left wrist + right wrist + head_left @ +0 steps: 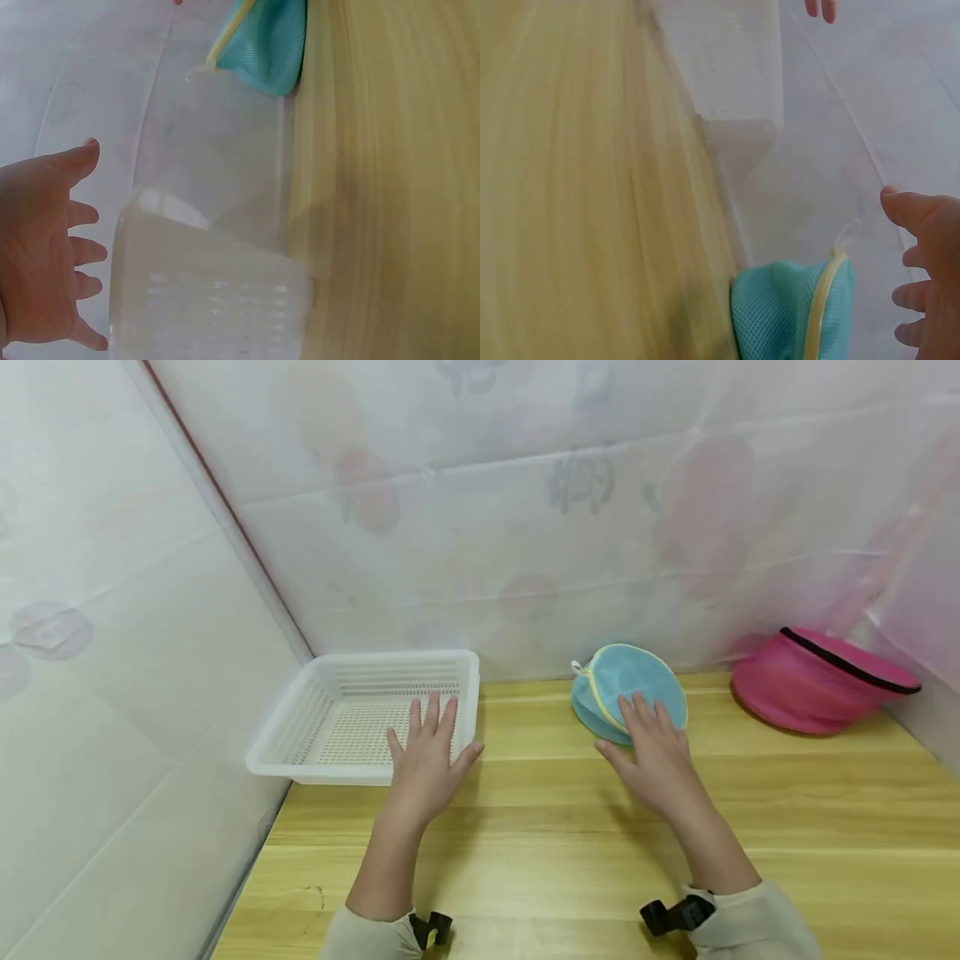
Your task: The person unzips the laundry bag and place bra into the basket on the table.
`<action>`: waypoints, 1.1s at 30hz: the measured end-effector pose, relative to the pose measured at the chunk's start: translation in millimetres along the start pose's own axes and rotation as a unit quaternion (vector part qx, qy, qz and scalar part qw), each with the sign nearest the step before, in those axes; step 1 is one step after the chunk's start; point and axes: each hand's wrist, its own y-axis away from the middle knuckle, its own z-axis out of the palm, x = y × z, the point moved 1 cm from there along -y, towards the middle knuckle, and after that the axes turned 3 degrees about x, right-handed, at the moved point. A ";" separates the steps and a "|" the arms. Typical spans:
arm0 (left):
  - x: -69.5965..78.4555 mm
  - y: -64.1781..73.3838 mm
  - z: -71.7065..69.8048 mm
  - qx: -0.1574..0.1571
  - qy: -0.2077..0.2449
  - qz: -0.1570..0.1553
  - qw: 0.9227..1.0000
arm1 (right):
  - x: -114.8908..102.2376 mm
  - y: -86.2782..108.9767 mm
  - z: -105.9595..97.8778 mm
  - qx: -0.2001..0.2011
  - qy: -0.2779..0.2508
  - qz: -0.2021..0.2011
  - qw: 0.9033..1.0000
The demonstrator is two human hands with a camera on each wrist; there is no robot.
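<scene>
My left hand point(425, 766), fingers spread and straight, hovers near the front right part of a white plastic basket point(330, 770) with slotted walls. In the left wrist view that hand point(37, 247) is above the basket point(217, 300) and holds nothing. My right hand point(654, 757), its fingers extended too, overlaps the front of a blue mesh bag point(637, 670) with yellow trim in the head view. The right wrist view shows this hand point(937, 270) apart from the bag point(772, 311), with nothing in its fingers. A white loop hangs at the bag's trim.
A pink mesh bag point(795, 689) with a black rim stands on the wooden table point(525, 852) at the far right. White printed sheeting point(510, 543) closes off the back and the left side. The basket stands in the back left corner.
</scene>
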 end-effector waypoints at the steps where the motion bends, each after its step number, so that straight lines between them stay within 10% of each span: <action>1: 3.1 -0.7 0.1 0.002 0.001 0.004 1.000 | 0.3 -1.3 -1.6 0.001 0.001 0.001 1.000; 8: 24.4 -1.9 4.4 -0.004 0.023 0.036 0.999 | 8.2 1.4 -5.4 0.037 -0.008 -0.007 0.999; 17: 30.8 15.1 14.7 0.008 0.030 0.088 0.996 | 17.5 16.7 6.0 0.214 -0.007 -0.096 0.972; 23: 45.1 26.2 19.3 0.054 0.083 0.175 0.980 | 25.3 19.4 10.9 0.178 0.004 -0.068 0.982; 33: 73.4 40.3 30.9 -0.106 0.265 0.144 0.947 | 30.4 13.7 13.0 0.173 0.014 -0.042 0.984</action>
